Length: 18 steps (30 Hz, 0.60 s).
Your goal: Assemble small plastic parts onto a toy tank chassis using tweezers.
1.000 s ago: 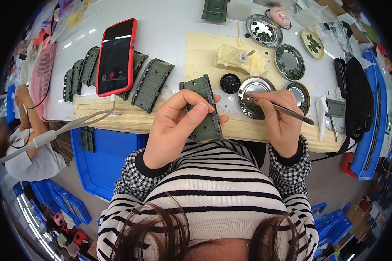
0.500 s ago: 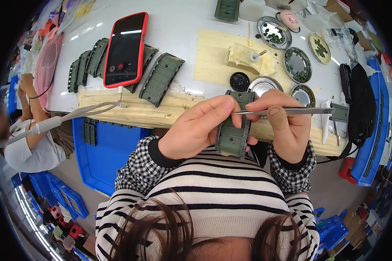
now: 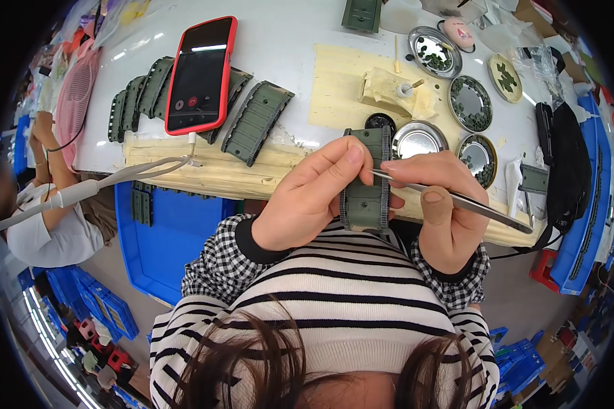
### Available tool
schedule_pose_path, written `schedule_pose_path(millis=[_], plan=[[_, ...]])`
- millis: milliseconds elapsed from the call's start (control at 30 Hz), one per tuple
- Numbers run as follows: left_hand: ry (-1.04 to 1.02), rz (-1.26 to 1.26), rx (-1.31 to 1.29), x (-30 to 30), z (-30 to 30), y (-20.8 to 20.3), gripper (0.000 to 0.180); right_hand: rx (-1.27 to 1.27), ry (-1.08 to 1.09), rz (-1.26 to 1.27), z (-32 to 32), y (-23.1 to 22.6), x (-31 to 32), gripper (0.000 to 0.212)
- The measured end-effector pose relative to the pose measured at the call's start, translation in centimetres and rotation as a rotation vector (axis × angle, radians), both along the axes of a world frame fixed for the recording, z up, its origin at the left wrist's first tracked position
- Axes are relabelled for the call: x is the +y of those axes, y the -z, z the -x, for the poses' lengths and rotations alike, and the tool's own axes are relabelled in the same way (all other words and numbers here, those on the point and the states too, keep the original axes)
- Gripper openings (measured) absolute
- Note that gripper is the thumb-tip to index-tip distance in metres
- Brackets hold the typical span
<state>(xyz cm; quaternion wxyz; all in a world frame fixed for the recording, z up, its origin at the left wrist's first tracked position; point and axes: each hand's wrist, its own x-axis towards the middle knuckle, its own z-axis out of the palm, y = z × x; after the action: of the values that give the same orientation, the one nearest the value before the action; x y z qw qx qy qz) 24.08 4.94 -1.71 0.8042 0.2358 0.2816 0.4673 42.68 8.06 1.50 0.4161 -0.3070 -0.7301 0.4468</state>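
Observation:
A curved dark-green plastic panel with ribbed dark edges (image 3: 366, 204) is held upright over the table's front edge. My left hand (image 3: 312, 194) grips it from the left, thumb and forefinger pinched close to its middle. In my right hand (image 3: 450, 204) are metal tweezers (image 3: 471, 204), slanting down to the right, their tips on the panel's face by my left fingertips. Fingers of a hand also show behind the panel's right edge. Any small part at the tweezer tips is too small to make out.
Similar green panels (image 3: 258, 123) lie at the left, partly under a red-cased phone (image 3: 201, 75) with a cable. Round metal dishes (image 3: 469, 103) of small green pieces stand at the right. A blue bin (image 3: 164, 238) sits below the table's left side; another person's arm (image 3: 44, 136) is beyond.
The tweezers have tilted, their rear end swinging down while the tips stay near my left fingertips. The panel has risen slightly and turned more upright.

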Motion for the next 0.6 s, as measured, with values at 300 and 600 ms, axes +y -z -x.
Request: schedule_pose_path(millis=[300,600], plan=[[-0.012,0.042,-0.011,-0.05,0.03,-0.41,0.032,-0.083,0.006,-0.102,0.16,-0.16,0.21,0.016],[-0.027,0.037,0.007,-0.15,0.07,-0.10,0.030,-0.102,0.008,-0.165,0.30,0.04,0.38,0.016]])
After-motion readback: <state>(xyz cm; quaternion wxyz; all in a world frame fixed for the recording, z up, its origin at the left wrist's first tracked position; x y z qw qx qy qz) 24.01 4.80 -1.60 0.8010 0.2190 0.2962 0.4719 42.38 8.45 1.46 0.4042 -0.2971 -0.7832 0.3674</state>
